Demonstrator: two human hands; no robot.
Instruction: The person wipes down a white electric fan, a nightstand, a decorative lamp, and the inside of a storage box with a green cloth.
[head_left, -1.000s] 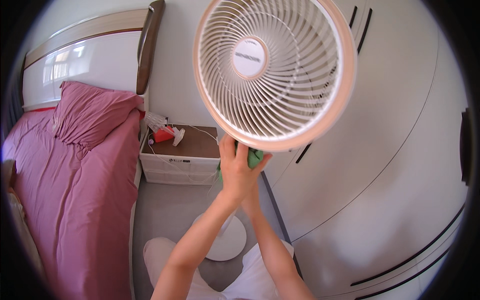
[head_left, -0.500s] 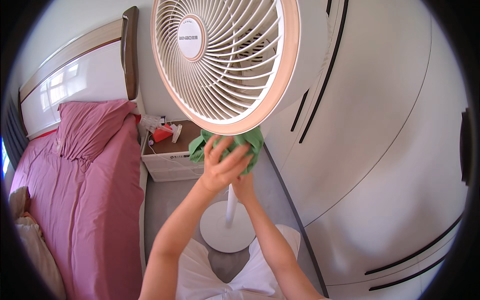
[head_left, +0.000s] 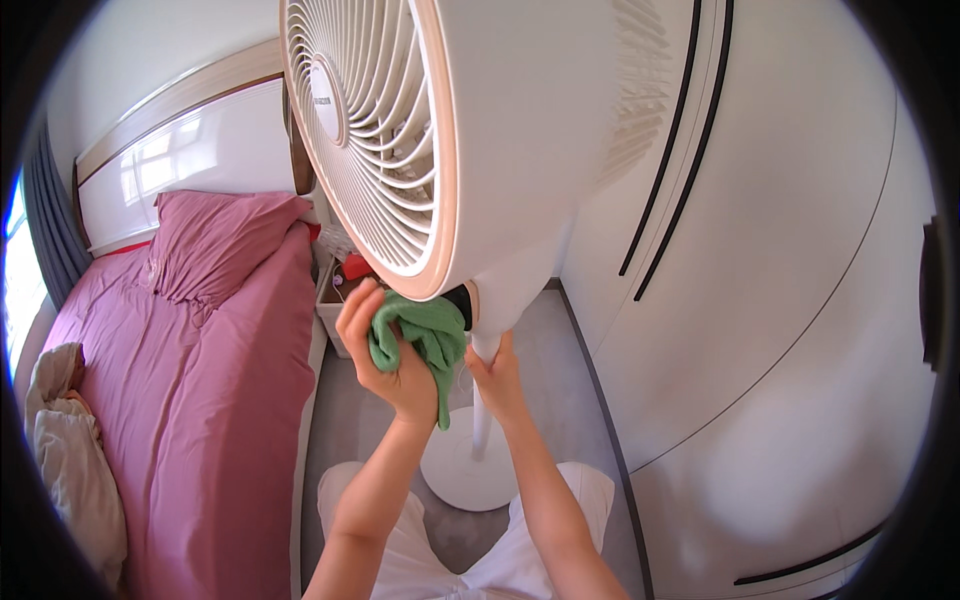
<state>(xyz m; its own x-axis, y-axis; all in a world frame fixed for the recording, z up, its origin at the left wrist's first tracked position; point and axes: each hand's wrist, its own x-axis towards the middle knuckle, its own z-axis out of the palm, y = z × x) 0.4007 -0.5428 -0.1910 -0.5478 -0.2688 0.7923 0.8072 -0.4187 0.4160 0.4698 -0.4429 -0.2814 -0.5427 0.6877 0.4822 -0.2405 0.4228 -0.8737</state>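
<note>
Pedestal fan (head_left: 520, 140), tall and mostly white, standing right here between the bed (head_left: 200, 370) and the wardrobe (head_left: 780, 230)! Its spiral-ribbed white grille (head_left: 380, 120) faces left, swirling out from a round hub (head_left: 327, 100) and edged with a peach-pink rim (head_left: 446, 160). Just beneath, the left hand (head_left: 392, 375) cups a bunched green cloth (head_left: 432, 335), while the right hand (head_left: 499, 380) grips the slim pole (head_left: 479, 425) above its round base (head_left: 448, 472).

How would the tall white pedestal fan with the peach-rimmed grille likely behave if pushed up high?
The fan would probably tip rather than slide: its bulky white fan head sits high on a slim white pole. The flat, round white base should steady it against light nudges. The smooth fan head may also feel slippery.
</note>
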